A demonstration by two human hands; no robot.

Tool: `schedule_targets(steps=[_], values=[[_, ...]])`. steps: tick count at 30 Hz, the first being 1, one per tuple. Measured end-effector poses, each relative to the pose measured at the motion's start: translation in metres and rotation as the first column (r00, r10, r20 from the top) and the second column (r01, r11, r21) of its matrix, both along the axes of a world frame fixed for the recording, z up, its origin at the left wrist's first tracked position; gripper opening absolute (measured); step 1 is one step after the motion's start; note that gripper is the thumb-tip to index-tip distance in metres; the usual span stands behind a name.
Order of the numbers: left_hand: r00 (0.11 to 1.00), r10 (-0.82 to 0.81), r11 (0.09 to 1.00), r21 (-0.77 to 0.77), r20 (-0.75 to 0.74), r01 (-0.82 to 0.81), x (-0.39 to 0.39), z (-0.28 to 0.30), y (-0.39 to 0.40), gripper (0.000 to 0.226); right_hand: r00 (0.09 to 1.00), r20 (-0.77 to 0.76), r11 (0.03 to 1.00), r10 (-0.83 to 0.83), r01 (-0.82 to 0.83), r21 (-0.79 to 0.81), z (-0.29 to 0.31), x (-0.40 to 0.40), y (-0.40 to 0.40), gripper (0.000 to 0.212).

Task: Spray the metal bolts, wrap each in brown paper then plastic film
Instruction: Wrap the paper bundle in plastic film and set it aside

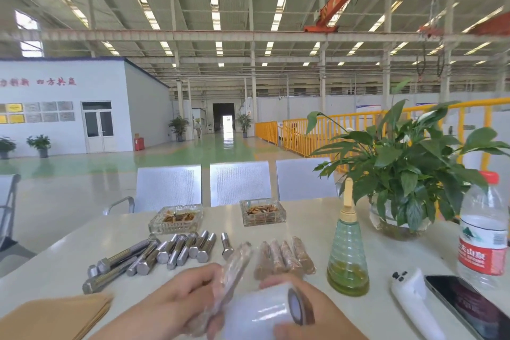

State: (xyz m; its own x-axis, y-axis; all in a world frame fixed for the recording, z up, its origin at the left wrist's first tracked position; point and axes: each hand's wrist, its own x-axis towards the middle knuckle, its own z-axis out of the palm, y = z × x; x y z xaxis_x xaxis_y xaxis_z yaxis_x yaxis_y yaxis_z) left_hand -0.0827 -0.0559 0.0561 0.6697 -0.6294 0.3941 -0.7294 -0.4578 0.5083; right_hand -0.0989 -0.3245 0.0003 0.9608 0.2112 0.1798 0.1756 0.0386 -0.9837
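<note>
Left hand (179, 301) gripping paper-wrapped bolt (234, 270) tilted toward the film; right hand (300, 303) clutching plastic film roll (265, 312) (feeding wrap around it, likely).

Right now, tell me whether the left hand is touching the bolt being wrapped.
Touching. The head view shows the left hand with fingers curled round the film-covered bolt, no gap between them.

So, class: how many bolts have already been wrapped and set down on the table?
4. The wrapped bolts lie side by side right of the bare bolts, left of the spray bottle. A fifth is in the left hand, not yet set down.
</note>
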Motion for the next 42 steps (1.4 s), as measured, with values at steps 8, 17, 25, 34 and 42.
schedule_targets(steps=[8,17,25,34,42], values=[[0.889,0.242,0.931,-0.164,-0.388,-0.325,0.041,-0.020,-0.032,0.021,0.941,-0.235,0.802,0.242,-0.058,0.594,0.014,0.024,0.030,0.111],[0.874,0.465,0.885,0.101,-0.140,-0.455,0.080,-0.046,-0.032,0.021,0.891,-0.412,0.847,0.193,0.060,0.528,0.000,0.038,0.036,0.071],[0.811,0.190,0.895,-0.242,-0.553,-0.374,0.090,-0.050,-0.028,0.020,0.934,-0.313,0.814,0.171,0.044,0.579,0.006,0.056,0.038,0.087],[0.593,-0.055,0.807,-0.386,-0.803,-0.447,0.085,-0.044,-0.033,0.036,0.952,-0.296,0.765,0.077,0.134,0.630,0.001,0.061,0.040,0.048],[0.775,0.074,0.839,-0.380,-0.628,-0.388,0.077,-0.055,-0.033,0.041,0.952,-0.275,0.799,0.137,0.058,0.598,0.001,0.056,0.041,0.040]])
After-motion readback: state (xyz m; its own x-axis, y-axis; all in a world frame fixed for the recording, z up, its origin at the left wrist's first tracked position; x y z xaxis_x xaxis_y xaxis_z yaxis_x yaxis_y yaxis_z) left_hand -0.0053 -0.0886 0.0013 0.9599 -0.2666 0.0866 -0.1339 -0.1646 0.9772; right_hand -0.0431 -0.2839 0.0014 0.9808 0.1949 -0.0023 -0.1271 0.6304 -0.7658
